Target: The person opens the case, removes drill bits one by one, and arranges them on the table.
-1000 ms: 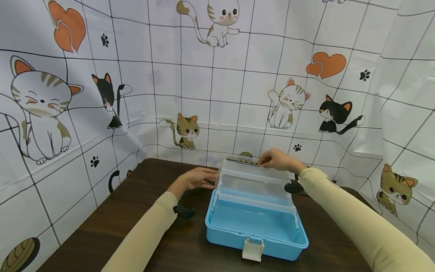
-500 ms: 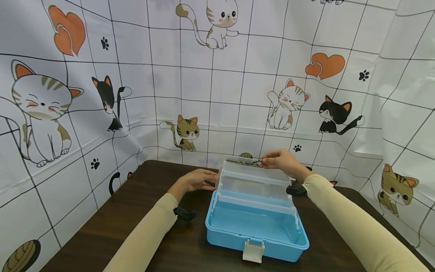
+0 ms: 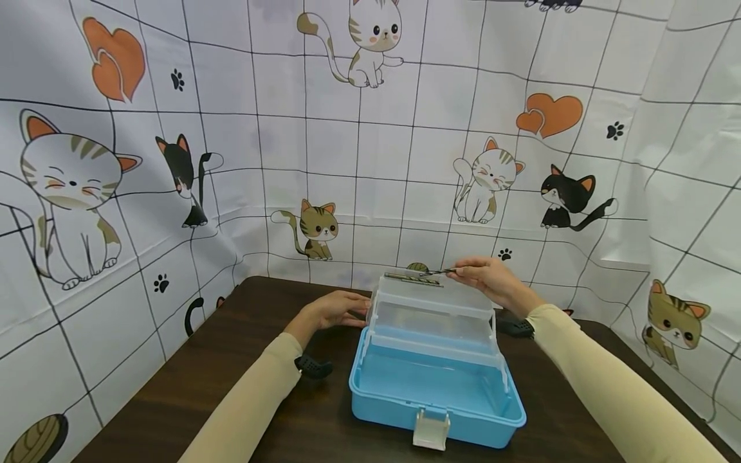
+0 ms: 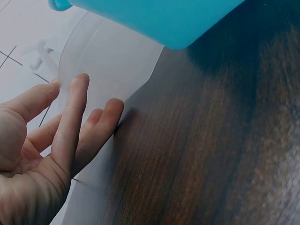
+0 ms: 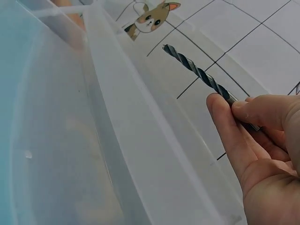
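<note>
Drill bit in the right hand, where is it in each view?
Right wrist: the bit, pinched by the right hand, right of centre, mostly in the upper half, tip toward upper left.
Head: right of centre, just below mid-height, tip leftward.
Left wrist: not in it.
Shared landmark: the gridded wall, in all three.

Head cam: from above near side, facing fwd & down; widest, takes in light-blue plastic box [image 3: 393,411], dark-brown wood table [image 3: 231,341] & far white cat-print cloth w/ black grid [image 3: 382,151]. L wrist cam: v. close, tilted, from left past L hand [image 4: 44,173]. R wrist cam: close, from right, across frosted plastic tray [image 5: 131,140]. All 3 share tray & cloth.
</note>
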Tool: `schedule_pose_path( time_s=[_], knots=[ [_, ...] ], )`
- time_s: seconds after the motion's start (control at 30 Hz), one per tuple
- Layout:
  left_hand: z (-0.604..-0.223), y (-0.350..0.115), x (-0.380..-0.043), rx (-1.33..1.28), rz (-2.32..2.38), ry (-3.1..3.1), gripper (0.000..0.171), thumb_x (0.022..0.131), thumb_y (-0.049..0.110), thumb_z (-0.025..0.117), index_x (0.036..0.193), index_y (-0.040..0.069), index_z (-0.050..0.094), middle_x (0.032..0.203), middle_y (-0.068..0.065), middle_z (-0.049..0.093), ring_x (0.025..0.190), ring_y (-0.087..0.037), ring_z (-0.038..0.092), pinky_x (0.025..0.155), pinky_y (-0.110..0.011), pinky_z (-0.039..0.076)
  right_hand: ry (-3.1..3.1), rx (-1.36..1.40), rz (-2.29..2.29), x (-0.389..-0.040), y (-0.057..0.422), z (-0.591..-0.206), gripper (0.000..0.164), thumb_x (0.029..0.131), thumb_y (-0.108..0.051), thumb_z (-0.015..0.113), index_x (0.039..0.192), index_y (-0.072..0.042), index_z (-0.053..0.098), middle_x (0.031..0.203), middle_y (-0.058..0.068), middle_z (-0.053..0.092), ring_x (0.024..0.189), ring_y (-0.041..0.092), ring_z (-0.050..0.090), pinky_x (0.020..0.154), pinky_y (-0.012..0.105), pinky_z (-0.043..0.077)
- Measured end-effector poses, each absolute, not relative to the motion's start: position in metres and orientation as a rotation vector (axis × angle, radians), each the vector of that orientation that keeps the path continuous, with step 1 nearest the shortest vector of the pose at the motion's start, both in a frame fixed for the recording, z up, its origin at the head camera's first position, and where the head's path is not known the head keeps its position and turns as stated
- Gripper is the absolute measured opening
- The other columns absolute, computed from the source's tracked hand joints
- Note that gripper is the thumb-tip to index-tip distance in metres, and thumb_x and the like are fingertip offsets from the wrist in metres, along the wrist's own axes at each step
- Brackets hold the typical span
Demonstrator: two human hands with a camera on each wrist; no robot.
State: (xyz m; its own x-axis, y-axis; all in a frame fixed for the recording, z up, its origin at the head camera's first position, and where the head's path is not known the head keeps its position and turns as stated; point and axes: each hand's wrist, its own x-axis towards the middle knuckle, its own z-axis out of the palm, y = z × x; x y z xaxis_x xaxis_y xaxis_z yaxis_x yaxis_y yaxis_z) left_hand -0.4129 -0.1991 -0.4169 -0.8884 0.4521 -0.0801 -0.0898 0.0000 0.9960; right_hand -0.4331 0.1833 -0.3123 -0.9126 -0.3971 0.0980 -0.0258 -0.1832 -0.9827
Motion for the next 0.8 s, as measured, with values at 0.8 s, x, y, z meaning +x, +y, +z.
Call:
schedule_pose_path(
  time_s=[0.8],
  knots=[
    [-0.421, -0.199, -0.417, 0.382, 1.949, 1.920, 0.042, 0.104, 0.015, 0.063, 0.139, -0.007, 0.056, 0.130, -0.024, 0.057, 0.112, -0.032, 0.064, 0.093, -0.040, 0.056, 1.695, -0.438, -2.464, -0.395, 0.313, -0.341, 0.024, 0.102, 0.014, 0.050, 0.112, 0.007, 0.071, 0.114, 0.021, 0.067, 0.112, 0.029, 0.067, 0.104, 0.037, 0.045]
  ],
)
